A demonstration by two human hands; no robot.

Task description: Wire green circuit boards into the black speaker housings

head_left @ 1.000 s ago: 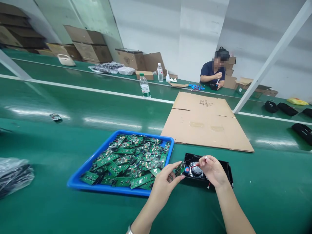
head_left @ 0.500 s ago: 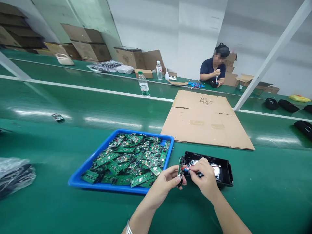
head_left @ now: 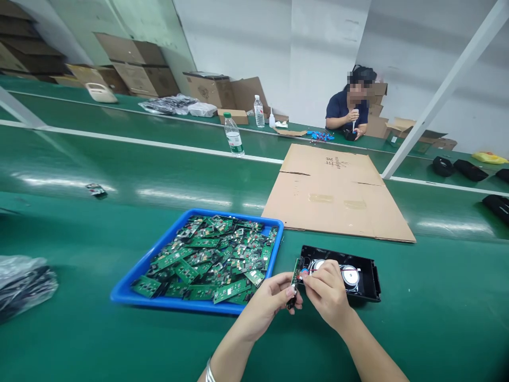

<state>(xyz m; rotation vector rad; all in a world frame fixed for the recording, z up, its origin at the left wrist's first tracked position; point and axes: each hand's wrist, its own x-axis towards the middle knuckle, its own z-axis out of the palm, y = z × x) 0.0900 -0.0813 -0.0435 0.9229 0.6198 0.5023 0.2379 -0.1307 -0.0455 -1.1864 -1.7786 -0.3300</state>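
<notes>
My left hand (head_left: pixel 276 297) is closed on a green circuit board (head_left: pixel 295 276), which it holds upright on edge. My right hand (head_left: pixel 328 292) pinches a small blue and red wired part (head_left: pixel 304 271) against the board's face; the fingertips partly hide it. Just behind the hands lies a black speaker housing (head_left: pixel 368 276) with round silver speakers (head_left: pixel 350 277) inside, partly covered by my right hand. Left of my hands is a blue tray (head_left: pixel 139 261) heaped with green circuit boards (head_left: pixel 202 265).
A flat cardboard sheet (head_left: pixel 326 196) lies beyond the housing. One bottle (head_left: pixel 234 136) stands by the rail. A single board (head_left: pixel 96 190) and a plastic-wrapped bundle (head_left: pixel 26 286) are at the left. Across the bench, a person (head_left: pixel 345 114) works on a black part.
My right hand has shifted slightly left and down, closer to the board. The board leans a little more. The person across has moved their head slightly.
</notes>
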